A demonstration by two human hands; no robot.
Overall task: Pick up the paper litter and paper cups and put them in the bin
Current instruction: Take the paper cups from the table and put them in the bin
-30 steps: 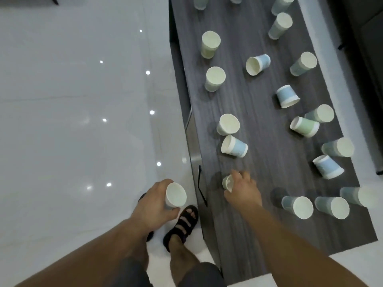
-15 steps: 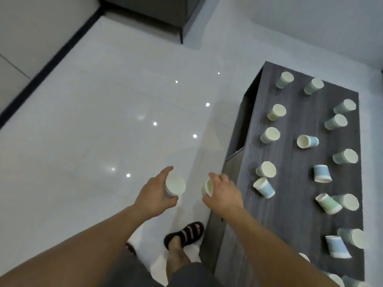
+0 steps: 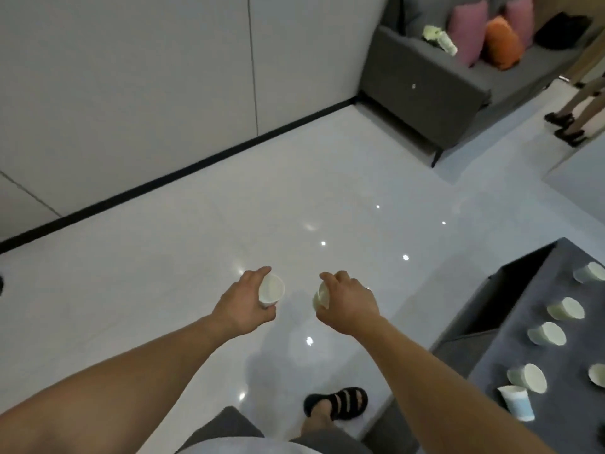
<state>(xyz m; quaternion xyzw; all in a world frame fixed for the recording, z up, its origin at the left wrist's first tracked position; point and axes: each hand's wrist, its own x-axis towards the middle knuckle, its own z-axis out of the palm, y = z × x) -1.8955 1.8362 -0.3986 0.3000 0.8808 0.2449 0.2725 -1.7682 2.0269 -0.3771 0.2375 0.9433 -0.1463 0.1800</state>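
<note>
Centrally, two paper cups are carried over the white floor [image 3: 163,257], one in each hand. The left-hand cup [image 3: 271,289] is pale, with its open mouth turned up towards my camera, so its long axis runs roughly upright. My left hand [image 3: 242,303] holds it with fingers and thumb curled round its wall. The right-hand cup [image 3: 320,298] is tipped, mouth facing left, and is mostly hidden by my right hand [image 3: 350,304], whose fingers wrap over it from above. The hands sit side by side, near but not touching. No bin is in view, so I cannot tell which way it lies from either hand; I judge that finding it comes before any release. The remaining cups [image 3: 547,333], pale green, white and blue, lie on their sides or stand on the dark table [image 3: 510,348] at lower right, on the right hand's side and well apart from the left. A sandalled foot [image 3: 337,403] stands beside the table edge. A grey sofa [image 3: 425,83] occupies the far corner.
</note>
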